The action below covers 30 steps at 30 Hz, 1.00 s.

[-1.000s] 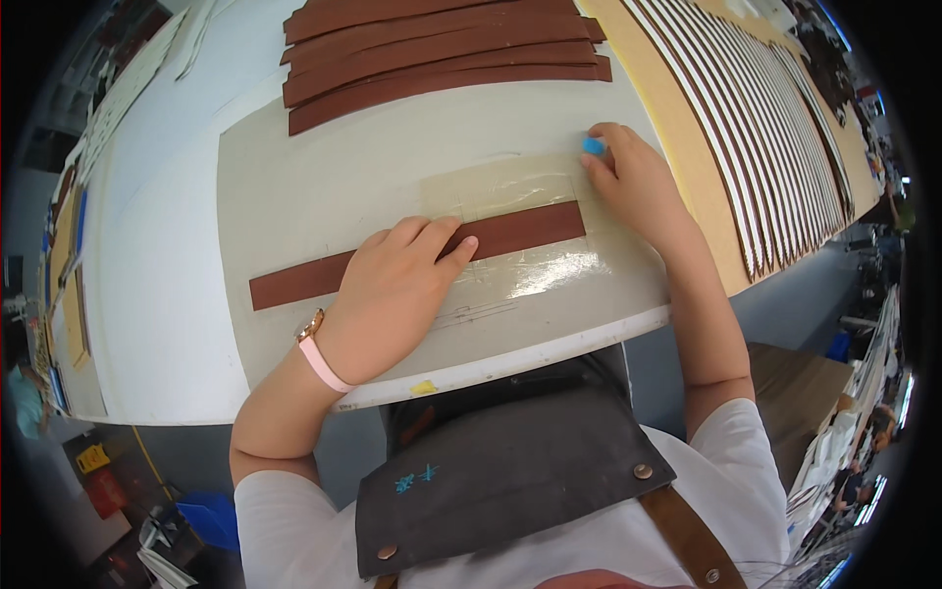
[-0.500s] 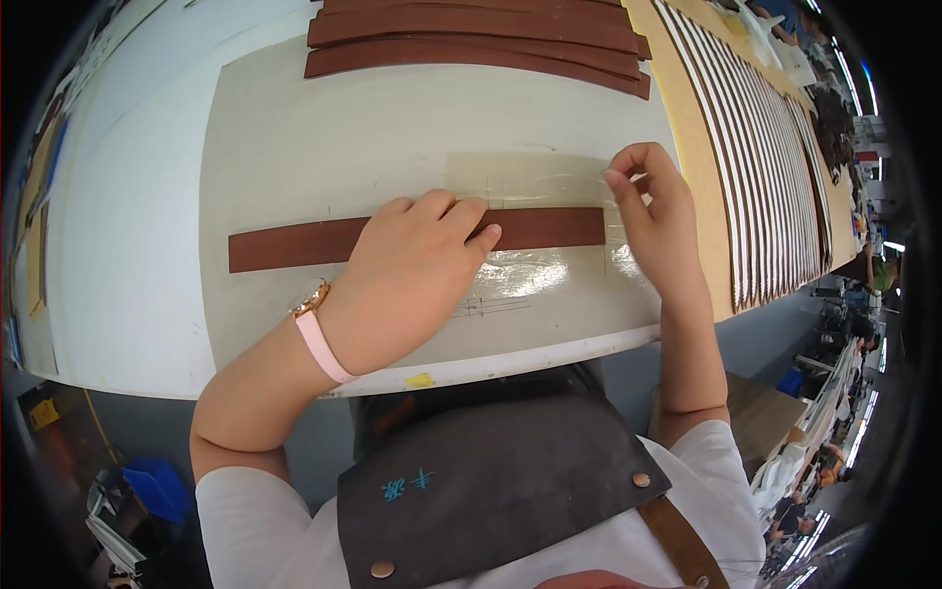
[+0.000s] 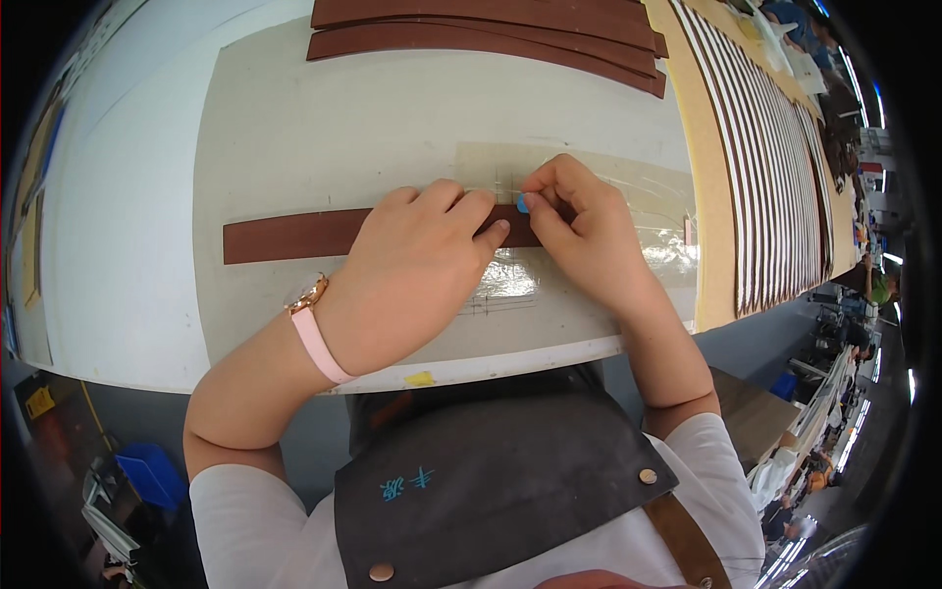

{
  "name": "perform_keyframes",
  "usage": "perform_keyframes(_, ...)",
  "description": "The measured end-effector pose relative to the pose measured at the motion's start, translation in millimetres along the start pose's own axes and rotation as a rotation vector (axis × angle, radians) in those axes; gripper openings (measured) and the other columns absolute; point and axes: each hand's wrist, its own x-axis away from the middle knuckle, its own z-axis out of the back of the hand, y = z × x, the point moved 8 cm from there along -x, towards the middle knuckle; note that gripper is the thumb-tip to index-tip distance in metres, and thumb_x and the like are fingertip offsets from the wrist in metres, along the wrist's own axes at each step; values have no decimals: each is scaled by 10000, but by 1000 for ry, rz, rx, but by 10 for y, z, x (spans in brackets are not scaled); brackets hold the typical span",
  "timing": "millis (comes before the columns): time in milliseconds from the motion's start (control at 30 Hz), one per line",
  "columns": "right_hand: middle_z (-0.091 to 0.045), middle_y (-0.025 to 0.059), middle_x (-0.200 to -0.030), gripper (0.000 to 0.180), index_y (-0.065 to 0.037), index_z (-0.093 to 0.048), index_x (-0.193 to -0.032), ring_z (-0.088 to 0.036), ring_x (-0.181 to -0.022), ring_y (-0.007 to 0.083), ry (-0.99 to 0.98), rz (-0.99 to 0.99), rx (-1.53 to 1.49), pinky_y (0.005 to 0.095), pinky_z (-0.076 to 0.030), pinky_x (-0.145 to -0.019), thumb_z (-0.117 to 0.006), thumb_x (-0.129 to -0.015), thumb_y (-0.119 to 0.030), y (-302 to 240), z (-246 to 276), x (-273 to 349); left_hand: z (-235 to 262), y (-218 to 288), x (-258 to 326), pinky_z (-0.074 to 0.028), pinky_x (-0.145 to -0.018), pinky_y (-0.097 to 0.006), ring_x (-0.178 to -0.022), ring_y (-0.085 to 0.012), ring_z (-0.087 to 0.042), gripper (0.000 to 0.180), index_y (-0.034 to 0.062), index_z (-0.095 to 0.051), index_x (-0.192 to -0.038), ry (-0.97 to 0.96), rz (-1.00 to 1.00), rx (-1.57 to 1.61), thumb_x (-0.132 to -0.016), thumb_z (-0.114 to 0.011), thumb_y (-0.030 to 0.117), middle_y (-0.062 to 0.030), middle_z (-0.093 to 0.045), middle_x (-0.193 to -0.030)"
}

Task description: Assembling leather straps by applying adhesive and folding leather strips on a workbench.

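Brown strip (image 3: 294,236) lies flat on the grey mat (image 3: 285,128), long axis running L–R across the scene, R end tipped slightly far. Its R end is hidden under the R hand (image 3: 594,231), so can't tell exactly where it stops. L hand (image 3: 417,245) lies palm-down across the strip's mid-part, fingers loosely spread, not pinching, thumb pointing R. R hand is just R of it — closed thumb-to-index pinch on a small blue piece (image 3: 522,203), held at the strip's far edge, nr the L thumb; contact w/ strip unclear. Clear sheet (image 3: 628,182) sits on the mat at R; more brown strips (image 3: 481,34) stacked on far side of the surface (image 3: 128,245).
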Motion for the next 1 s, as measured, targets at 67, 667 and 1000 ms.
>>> perform_keyframes(67, -565, 94, -667, 58, -12, -578, -943, -533, -582, 204, 15, 22, -56, 329, -447, -568, -621, -906, -1, 13, -3, -5, -7, -5, 1, -500, -897, -360, -1119, -238, -583, 401, 63, -712, -1216, -6, 4, 7, -828, -610, 57, -61, -617, -1234)
perform_keyframes(667, -651, 192, -799, 86, -25, -556, -955, -638, -738, 403, 7, 254, 320, 455, -509, -649, -617, -895, -12, -192, -134, 37, -20, -10, -16, -486, -924, -359, -1136, -242, -575, 383, 57, -713, -1206, -44, 31, 23, -839, -605, 55, -63, -617, -1243)
perform_keyframes(1000, -643, 170, -770, 64, -21, -582, -953, -646, -693, 335, 6, 13, -67, 394, -505, -628, -622, -905, -11, 49, -27, 14, -10, -9, -8, -495, -911, -361, -1127, -241, -580, 387, 56, -717, -1215, -13, 6, 16, -845, -601, 57, -65, -619, -1236)
